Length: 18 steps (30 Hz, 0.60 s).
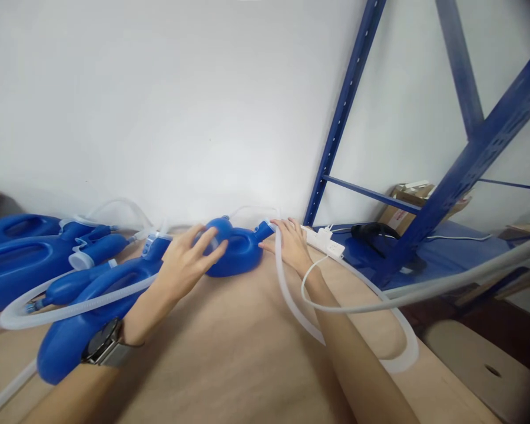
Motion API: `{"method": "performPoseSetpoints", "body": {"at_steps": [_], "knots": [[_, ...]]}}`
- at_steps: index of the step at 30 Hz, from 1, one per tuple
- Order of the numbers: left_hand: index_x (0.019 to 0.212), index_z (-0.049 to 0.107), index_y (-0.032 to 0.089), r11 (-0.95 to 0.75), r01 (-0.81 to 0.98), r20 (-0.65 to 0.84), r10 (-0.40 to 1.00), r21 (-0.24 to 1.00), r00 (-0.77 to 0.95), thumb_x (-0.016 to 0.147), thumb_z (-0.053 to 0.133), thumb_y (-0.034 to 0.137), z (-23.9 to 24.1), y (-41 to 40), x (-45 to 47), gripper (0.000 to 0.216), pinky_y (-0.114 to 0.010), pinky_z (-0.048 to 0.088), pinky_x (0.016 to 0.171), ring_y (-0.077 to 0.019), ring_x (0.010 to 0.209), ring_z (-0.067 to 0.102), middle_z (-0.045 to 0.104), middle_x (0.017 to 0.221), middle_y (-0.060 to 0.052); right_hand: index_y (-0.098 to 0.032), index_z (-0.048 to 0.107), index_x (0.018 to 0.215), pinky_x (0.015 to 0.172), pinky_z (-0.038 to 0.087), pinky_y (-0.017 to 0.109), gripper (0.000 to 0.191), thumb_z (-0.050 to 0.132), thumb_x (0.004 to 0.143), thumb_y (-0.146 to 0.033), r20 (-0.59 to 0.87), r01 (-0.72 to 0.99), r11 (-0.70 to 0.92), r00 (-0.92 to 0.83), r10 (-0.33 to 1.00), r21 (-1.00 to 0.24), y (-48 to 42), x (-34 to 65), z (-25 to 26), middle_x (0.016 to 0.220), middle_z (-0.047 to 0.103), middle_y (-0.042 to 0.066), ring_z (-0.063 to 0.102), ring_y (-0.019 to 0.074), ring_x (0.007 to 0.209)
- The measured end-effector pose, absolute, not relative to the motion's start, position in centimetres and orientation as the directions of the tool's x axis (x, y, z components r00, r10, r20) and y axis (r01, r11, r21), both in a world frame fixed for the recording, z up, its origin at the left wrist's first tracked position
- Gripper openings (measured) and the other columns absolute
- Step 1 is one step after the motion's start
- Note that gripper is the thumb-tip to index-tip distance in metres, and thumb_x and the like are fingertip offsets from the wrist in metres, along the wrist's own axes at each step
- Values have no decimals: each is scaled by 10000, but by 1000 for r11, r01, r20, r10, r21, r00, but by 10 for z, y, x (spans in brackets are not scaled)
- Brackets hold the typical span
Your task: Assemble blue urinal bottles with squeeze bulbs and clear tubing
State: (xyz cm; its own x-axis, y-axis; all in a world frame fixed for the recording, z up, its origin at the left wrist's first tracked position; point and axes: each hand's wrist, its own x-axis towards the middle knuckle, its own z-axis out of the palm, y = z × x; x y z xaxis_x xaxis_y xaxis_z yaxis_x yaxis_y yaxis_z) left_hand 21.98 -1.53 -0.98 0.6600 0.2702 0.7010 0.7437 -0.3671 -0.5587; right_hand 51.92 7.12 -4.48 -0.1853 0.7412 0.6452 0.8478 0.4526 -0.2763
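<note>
Blue, smooth plastic shaped the looped bottle (pixel 242 259), which lay between the hands in the head view. The left hand (pixel 192 256), fingers loosely spread, overlapped its rounded bulb (pixel 222 227); the right hand (pixel 294 244) curled at its neck (pixel 264 229), grip unclear, beside translucent tubing (pixel 284 282). Brown, creased covering (pixel 229 347) topped the table, before a white wall (pixel 181 106) and metal rack (pixel 342 112).

You've got four blue bottles (pixel 236 266) and three blue bulbs (pixel 77 287) in view. One power strip (pixel 335 250), one watch (pixel 101 343), one stool (pixel 472 353).
</note>
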Motion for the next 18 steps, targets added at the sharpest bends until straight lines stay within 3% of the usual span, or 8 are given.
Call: {"method": "performPoseSetpoints", "body": {"at_steps": [5, 8, 12, 18], "knots": [[1145, 676, 217, -437, 724, 686, 275, -534, 673, 969, 535, 44, -20, 9, 239, 284, -483, 559, 992, -334, 1317, 529, 617, 1389, -131, -212, 684, 1274, 1114, 358, 596, 515, 693, 905, -570, 577, 842, 399, -133, 806, -362, 70, 535, -32, 1215, 739, 151, 593, 382, 1221], [1158, 669, 203, -476, 696, 662, 273, -538, 698, 972, 525, 36, -27, 27, 243, 288, -498, 548, 1016, -341, 1357, 510, 616, 1402, -149, -220, 673, 1286, 1051, 458, 496, 455, 699, 911, -478, 529, 790, 445, -185, 828, -422, 68, 535, -30, 1215, 758, 116, 672, 327, 1136], [1249, 646, 192, -502, 692, 659, 281, -519, 698, 968, 537, 23, -35, 41, 246, 346, -505, 531, 1036, -352, 1445, 457, 589, 1461, -187, -230, 695, 1240, 911, 543, 418, 422, 739, 863, -414, 527, 739, 487, -211, 823, -465, 64, 532, -26, 1066, 794, 72, 734, 286, 983], [1154, 689, 201, -523, 705, 629, 355, -479, 692, 1012, 541, 110, -37, 52, 253, 225, -557, 496, 1062, -385, 1513, 401, 554, 1544, -167, -200, 760, 1153, 917, 575, 361, 439, 816, 748, -358, 504, 630, 560, -292, 813, -537, 58, 538, -22, 1048, 806, 62, 762, 257, 981]]}}
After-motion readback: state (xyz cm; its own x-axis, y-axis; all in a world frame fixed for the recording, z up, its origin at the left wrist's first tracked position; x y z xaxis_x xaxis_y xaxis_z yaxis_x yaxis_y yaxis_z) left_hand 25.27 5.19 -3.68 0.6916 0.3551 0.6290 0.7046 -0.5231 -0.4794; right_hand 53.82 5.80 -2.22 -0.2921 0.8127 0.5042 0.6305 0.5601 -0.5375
